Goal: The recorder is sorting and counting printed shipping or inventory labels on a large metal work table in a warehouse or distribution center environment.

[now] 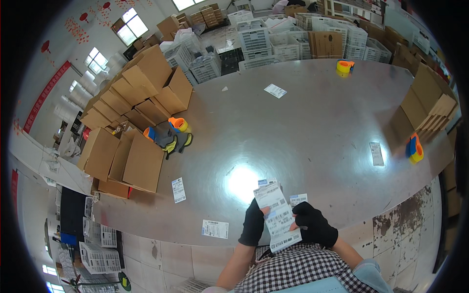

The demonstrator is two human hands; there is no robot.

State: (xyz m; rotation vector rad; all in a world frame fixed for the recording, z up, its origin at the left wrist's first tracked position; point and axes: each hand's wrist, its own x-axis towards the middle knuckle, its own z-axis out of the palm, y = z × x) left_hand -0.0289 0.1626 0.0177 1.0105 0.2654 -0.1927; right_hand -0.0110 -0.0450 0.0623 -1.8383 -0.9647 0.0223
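Observation:
A strip of white printed shipping labels [277,215] is held in front of my checked apron, at the table's near edge. My left hand [253,223], in a black glove with bare fingertips, is closed on the strip's left side. The same kind of glove covers my right hand [315,225], whose fingers pinch the strip's right edge lower down. Just beyond my hands, one label [298,199] lies on the table, and another label [266,182] is partly hidden behind the strip. To the left of my hands lie a label [215,229] and a further label [179,190].
Open cardboard boxes [141,163] crowd the grey table's left side, near grey-yellow gloves [172,142] and a tape dispenser [180,124]. Folded cartons [427,100] stand at right, behind another tape dispenser [415,149]. A third dispenser [345,67] sits at the far edge, before white crates [255,41].

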